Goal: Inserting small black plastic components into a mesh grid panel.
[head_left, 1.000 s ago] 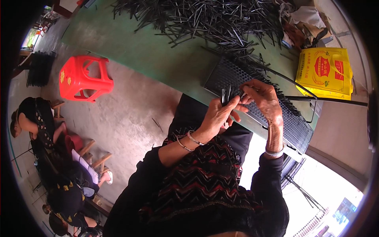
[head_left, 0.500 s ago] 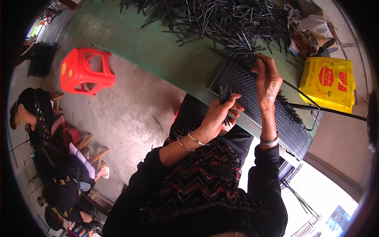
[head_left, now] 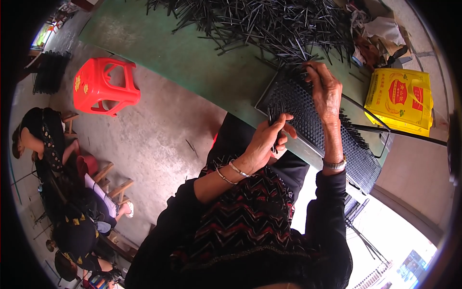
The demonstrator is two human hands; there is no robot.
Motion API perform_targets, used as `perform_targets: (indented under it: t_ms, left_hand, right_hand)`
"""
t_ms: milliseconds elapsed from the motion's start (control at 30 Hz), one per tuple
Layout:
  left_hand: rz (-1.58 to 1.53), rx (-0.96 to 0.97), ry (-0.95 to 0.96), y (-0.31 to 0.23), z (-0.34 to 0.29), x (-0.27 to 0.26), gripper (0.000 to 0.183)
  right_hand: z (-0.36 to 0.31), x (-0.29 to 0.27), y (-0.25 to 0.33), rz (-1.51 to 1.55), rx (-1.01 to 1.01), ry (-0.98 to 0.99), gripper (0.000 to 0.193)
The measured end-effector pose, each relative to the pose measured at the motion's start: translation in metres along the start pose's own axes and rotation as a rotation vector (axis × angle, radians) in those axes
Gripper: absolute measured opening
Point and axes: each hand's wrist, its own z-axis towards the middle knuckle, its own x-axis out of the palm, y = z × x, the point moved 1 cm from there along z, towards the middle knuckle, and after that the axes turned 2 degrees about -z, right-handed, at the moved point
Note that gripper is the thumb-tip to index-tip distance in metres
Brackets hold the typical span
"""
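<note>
In my left hand (head_left: 266,139) is a bundle of thin black sticks (head_left: 275,111), standing up between thumb and curled fingers near the table's front edge. My right hand (head_left: 327,91) hovers over the far left end of a black perforated tray (head_left: 296,101), thumb and fingertips drawn together. Whatever those fingertips hold, if anything, is lost against the dark background. Along the tray's right side, a row of black sticks (head_left: 353,131) stands in its holes. Beyond the tray lies a large loose heap of the same black sticks (head_left: 269,24).
The green table (head_left: 192,62) carries tray and heap. At right are a yellow bag (head_left: 399,98), a thin dark metal bar (head_left: 414,136) and crumpled paper scraps (head_left: 385,32). A red plastic stool (head_left: 98,86) stands on the floor at left, with several people seated beyond it.
My right hand has shifted slightly to the far left, toward the heap's edge, and its forearm has swung a little right. My left hand and its bundle stay nearly still.
</note>
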Motion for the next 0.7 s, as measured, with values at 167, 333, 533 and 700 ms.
perform_targets:
  t_ms: [167, 333, 533, 700]
  left_hand:
    - [-0.048, -0.031, 0.002, -0.001, 0.0, -0.002, 0.039]
    - [-0.003, -0.032, -0.061, -0.004, -0.005, 0.007, 0.04]
    - [0.014, -0.019, -0.036, -0.004, -0.005, 0.007, 0.042]
    - [0.033, -0.005, -0.032, -0.008, -0.006, 0.008, 0.044]
  right_hand:
    - [0.005, 0.002, -0.002, 0.1, -0.066, 0.13, 0.013]
    - [0.001, 0.011, -0.017, -0.141, -0.208, 0.072, 0.017]
    - [-0.003, 0.013, -0.007, -0.541, -0.342, 0.017, 0.026]
    - [-0.017, -0.004, 0.007, -0.4, -0.203, -0.023, 0.031]
